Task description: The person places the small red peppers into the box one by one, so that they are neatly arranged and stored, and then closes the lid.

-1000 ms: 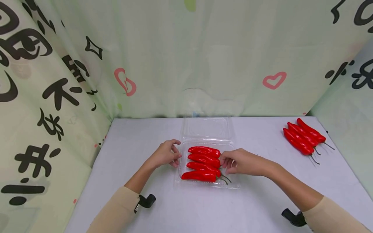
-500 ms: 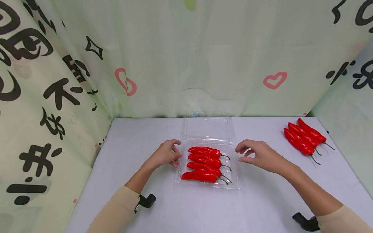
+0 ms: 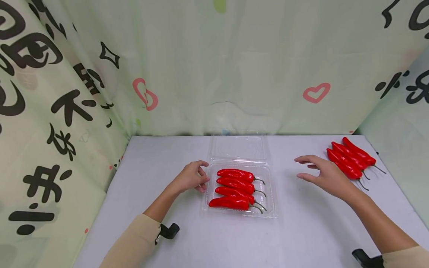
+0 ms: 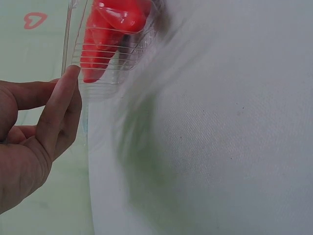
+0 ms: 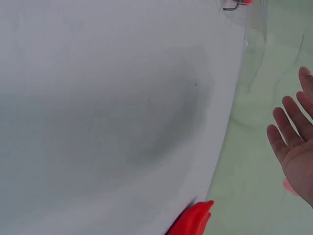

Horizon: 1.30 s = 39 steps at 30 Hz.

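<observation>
A clear plastic clamshell box [image 3: 272, 208] lies with its lid [image 3: 238, 148] folded back. Several red chili peppers [image 3: 234, 186] lie in it side by side, stems to the right. At the box's left edge is my left hand [image 3: 190, 178], its fingertips right at the rim; the left wrist view shows that hand [image 4: 46, 117] beside the box wall with peppers [image 4: 110, 36] behind it. My right hand [image 3: 323, 175] holds nothing, fingers spread and relaxed. It is over the table just left of three more red chili peppers [image 3: 352, 158], overlapping the nearest in the head view.
A white cloth covers the table [image 3: 234, 242]. Behind it and along the sides hangs a pale green curtain [image 3: 187, 67] with black characters and pink hearts. Black wrist-camera mounts [image 3: 169, 231] stick out near both sleeves.
My right hand has let go near the second pepper in the box and moved right, toward the three peppers. Its fingers have opened out. The left hand stays at the box's edge.
</observation>
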Motion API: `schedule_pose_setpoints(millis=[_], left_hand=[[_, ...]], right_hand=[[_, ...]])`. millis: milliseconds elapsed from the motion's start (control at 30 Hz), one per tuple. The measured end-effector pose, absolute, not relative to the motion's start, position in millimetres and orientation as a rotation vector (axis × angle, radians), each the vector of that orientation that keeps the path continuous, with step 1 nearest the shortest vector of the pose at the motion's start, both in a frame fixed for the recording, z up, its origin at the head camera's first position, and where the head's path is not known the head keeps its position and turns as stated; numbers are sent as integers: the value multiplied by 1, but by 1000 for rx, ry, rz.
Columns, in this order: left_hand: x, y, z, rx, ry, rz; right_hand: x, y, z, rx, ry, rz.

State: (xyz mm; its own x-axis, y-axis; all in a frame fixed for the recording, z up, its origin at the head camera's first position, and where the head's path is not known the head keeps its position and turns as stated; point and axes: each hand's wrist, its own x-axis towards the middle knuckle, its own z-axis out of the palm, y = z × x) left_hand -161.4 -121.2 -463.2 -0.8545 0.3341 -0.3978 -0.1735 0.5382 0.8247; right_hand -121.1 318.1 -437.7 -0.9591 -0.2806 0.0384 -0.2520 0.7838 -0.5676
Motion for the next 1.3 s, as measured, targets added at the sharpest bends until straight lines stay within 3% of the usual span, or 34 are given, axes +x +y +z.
schedule_pose_setpoints(millis=[700,1300], left_hand=[[-160,-124,-469,144,2257,1315],[-162,-123,-468,139,2254,1311]], right_hand=[[-138,403,-441,-98,2947,-761],[-144,445,-459,129,2924,-637]])
